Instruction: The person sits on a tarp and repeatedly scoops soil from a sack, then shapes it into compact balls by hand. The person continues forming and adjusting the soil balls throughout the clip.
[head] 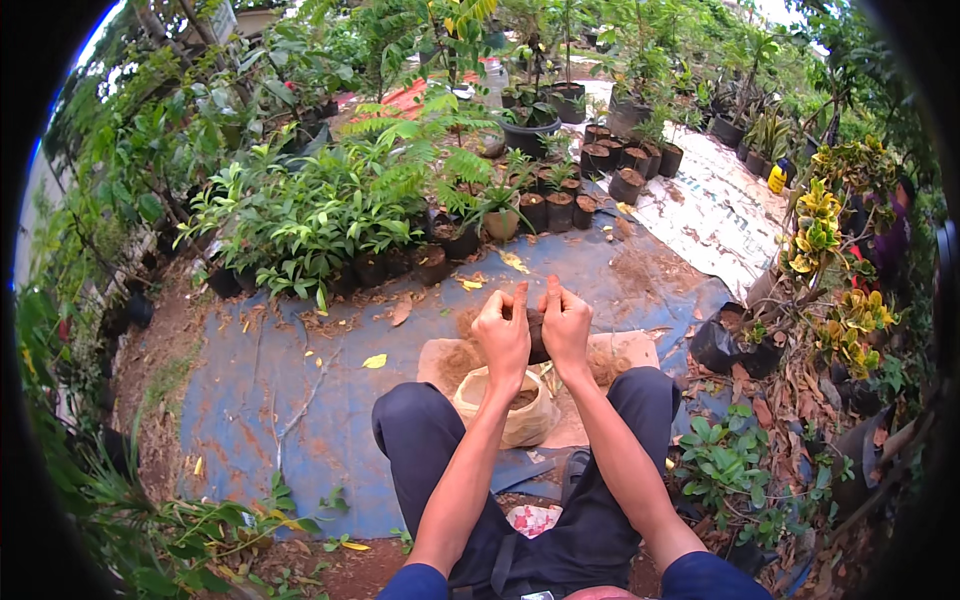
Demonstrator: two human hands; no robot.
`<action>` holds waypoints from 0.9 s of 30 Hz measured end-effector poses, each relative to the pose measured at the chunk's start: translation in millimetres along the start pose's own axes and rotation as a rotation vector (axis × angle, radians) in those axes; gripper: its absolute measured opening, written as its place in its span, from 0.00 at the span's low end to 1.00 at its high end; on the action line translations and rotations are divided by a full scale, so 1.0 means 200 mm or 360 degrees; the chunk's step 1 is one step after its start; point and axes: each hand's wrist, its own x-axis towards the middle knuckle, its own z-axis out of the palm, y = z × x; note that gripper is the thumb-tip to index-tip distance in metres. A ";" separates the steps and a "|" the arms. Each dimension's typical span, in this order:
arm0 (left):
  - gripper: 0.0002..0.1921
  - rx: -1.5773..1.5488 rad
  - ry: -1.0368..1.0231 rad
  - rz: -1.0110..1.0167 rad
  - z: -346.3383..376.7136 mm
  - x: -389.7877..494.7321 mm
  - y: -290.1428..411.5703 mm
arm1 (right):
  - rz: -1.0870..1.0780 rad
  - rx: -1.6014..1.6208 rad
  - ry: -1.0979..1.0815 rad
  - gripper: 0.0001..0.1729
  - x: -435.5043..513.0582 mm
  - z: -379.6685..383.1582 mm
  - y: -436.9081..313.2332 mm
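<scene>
My left hand [501, 331] and my right hand [567, 324] are raised in front of my knees, fingers curled in and thumbs up. Between them they grip a dark brown lump [537, 337]; whether it is a clump of fibre or a small filled bag I cannot tell. Below it stands a cream sack [517, 429] with its rim rolled down and brown loose material inside. The sack rests on a tan board [574, 431], where brown fibrous material [606, 365] lies in small heaps.
A blue tarpaulin [345, 435] strewn with soil and leaves covers the ground. Potted seedlings [315, 217] crowd the far left, and black nursery bags of soil [559, 210] stand ahead. White printed sheeting [720, 202] and a yellow bottle [778, 177] lie right. A person [892, 232] is partly hidden behind plants.
</scene>
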 end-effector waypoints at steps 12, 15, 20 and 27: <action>0.25 0.0077 0.0140 0.0101 0.06 -0.02 -0.01 | 0.0040 0.0029 -0.0040 0.35 0.05 0.04 0.00; 0.27 0.0145 0.0141 0.0162 0.05 0.00 -0.01 | 0.0131 0.0004 0.0044 0.34 0.05 0.05 0.00; 0.27 0.0228 0.0226 0.0174 0.05 0.02 -0.02 | 0.0092 0.0111 0.0240 0.33 0.03 0.09 0.01; 0.27 0.0347 0.0106 0.0192 0.05 -0.01 0.00 | 0.0344 0.0142 0.0136 0.33 0.06 0.07 0.10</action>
